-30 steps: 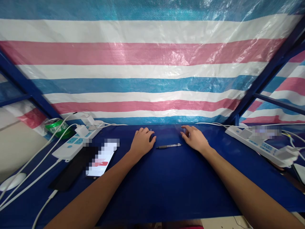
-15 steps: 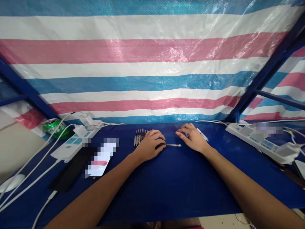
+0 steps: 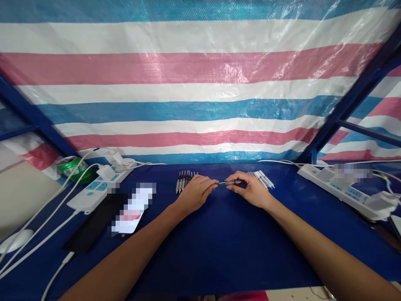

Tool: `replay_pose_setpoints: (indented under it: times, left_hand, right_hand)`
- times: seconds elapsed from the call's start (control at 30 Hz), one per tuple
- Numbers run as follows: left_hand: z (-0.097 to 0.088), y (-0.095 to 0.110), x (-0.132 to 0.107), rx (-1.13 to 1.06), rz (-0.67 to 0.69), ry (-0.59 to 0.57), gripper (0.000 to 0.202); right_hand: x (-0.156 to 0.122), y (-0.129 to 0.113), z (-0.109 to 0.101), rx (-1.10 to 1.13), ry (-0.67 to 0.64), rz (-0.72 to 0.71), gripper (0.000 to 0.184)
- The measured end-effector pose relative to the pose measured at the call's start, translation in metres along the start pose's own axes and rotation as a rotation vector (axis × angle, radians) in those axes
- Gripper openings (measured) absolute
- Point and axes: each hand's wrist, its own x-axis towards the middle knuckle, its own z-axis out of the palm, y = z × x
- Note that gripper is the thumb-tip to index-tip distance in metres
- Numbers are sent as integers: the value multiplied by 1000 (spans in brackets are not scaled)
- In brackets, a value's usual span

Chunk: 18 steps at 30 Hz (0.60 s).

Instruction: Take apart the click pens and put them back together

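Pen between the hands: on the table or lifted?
Lifted. The pen is level, pinched at one end by the left hand and at the other by the right hand, just above the blue table.

Striped tarp (image 3: 194, 83) hangs behind a blue-covered table (image 3: 219, 242).

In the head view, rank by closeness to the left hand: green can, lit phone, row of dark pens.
1. Row of dark pens, just beyond the left hand.
2. Lit phone, farther left.
3. Green can, far left corner.
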Motion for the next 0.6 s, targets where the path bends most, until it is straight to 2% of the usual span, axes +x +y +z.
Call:
replay_pose_setpoints:
  times: [0.13,0.6]
  left_hand:
    - [0,0,0,-10,-11,-23,29]
    - [3,-4,-2,10,-8,-17,27]
  right_hand:
    - [-2,-3,0,84,-60,68,35]
    - [-5,-4,5,21,-25,8,33]
